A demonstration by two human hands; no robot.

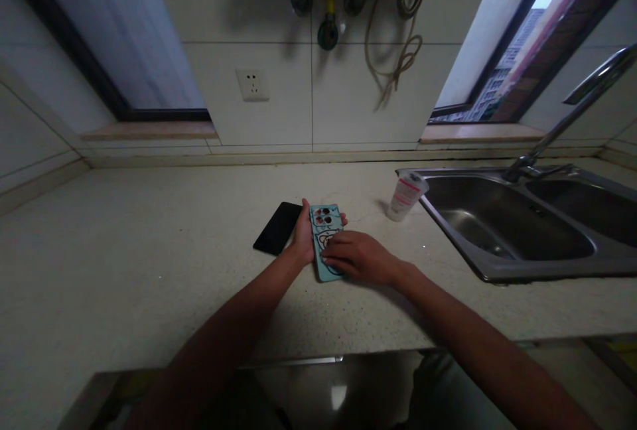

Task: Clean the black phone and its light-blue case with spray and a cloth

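A phone in a light blue case [324, 231] with a cartoon print lies back-up near the middle of the pale countertop [149, 244]. My left hand [302, 237] wraps round its left edge, with fingertips showing past the right edge. My right hand [359, 257] lies over the lower half of the case, fingers pressed down on it. A flat black rectangle [277, 228], like a second phone or a screen, lies on the counter just left of my left hand.
A white bottle with a pink label [406, 195] stands by the steel double sink [502, 271] at the right, under a tap [572, 111]. A wall socket [253, 85], hanging utensils [328, 18] and a rope [398, 65] are on the tiled wall behind.
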